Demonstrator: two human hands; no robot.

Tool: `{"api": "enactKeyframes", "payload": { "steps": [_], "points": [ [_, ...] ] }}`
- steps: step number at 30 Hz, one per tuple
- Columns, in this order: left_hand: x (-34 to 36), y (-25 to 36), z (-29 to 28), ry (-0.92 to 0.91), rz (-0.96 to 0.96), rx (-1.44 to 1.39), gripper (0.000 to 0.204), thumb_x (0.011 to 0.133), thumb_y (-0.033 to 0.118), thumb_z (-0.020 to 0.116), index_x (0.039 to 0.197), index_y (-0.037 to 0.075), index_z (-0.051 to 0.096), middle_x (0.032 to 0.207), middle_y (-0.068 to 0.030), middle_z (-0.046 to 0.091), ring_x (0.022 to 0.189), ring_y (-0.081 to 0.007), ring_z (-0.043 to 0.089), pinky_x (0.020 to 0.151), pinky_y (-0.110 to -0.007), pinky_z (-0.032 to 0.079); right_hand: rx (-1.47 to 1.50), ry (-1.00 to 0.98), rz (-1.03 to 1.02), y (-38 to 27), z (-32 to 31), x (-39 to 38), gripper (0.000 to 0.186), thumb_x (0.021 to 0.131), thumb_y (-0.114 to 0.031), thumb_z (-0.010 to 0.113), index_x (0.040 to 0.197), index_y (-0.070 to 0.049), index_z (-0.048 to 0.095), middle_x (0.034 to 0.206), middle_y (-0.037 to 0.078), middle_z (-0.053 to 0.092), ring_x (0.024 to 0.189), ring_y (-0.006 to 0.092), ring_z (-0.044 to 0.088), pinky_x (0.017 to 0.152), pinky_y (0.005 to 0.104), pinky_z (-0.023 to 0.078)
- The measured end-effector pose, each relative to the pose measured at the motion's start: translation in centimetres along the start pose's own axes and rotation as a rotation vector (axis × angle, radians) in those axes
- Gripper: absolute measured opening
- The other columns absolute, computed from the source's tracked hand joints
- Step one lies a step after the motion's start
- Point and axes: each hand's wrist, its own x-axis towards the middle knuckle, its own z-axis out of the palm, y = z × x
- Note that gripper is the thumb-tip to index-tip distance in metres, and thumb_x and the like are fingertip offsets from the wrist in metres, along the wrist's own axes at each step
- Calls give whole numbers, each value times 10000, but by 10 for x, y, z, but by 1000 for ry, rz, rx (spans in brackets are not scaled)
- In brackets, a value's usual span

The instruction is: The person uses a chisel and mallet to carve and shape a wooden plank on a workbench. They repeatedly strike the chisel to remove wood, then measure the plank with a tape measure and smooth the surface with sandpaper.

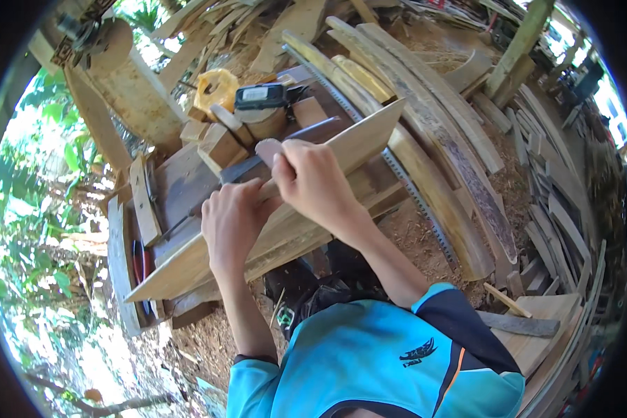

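A long pale wooden board (pixel 366 139) slants across in front of me, from low on the left to high on the right. My left hand (pixel 233 219) is closed over its upper edge, left of the middle, with the thumb on the near face. Just to the right, my right hand (pixel 318 181) is closed at the same edge. A flat greyish-brown piece with a rounded end (pixel 267 149) sticks out of its fist; its kind is not clear, and the fingers hide the rest. Behind the board lies a dark workbench top (pixel 184 174).
Wood blocks (pixel 221 148), a black case (pixel 260 97) and a yellow tape-like roll (pixel 216 89) crowd the bench. A toothed saw blade (pixel 416 198) runs along curved timber (pixel 442 209) on the right. Planks (pixel 547 230) are stacked at far right; wood shavings cover the ground.
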Motion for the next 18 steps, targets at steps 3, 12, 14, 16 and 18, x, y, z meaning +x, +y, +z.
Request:
{"api": "enactKeyframes", "payload": {
  "steps": [3, 12, 14, 16, 18],
  "points": [
    [-5, -7, 0, 19, 22, 9, 261, 667, 359, 683, 777, 125, 648, 681, -100, 597, 689, -301, 586, 608, -414, 437, 79, 58, -85, -14, -6, -22, 120, 787, -45, 518, 708, 40, 490, 692, 216, 533, 636, 385, 553, 565, 432, 451],
    [-2, -4, -1, 6, -15, -78, 251, 676, 362, 691, 709, 115, 660, 587, -117, 577, 628, -313, 583, 586, -431, 431, 121, 48, -131, -13, -27, -48, 101, 795, -59, 518, 761, 35, 535, 689, 201, 523, 609, 373, 532, 527, 420, 408],
    [0, -6, -3, -25, -27, -91, 263, 673, 378, 692, 711, 120, 663, 579, -107, 578, 629, -301, 588, 594, -427, 435, 107, 68, -66, -7, -39, -47, 111, 793, -80, 525, 768, 27, 543, 732, 204, 537, 655, 365, 548, 579, 418, 419],
    [-2, -3, -4, 5, -35, -48, 253, 667, 373, 697, 701, 125, 663, 569, -100, 575, 629, -295, 591, 597, -417, 442, 52, 126, 80, -2, -50, -36, 128, 792, -111, 534, 785, 15, 553, 816, 211, 564, 749, 361, 572, 686, 428, 436],
    [-4, -2, -1, 30, -39, -23, 247, 662, 367, 702, 692, 126, 662, 565, -97, 575, 631, -292, 592, 601, -409, 448, -365, 181, -217, 12, -51, -19, 147, 802, -140, 522, 830, -2, 565, 938, 204, 573, 907, 360, 548, 834, 453, 375]
  ]
}}
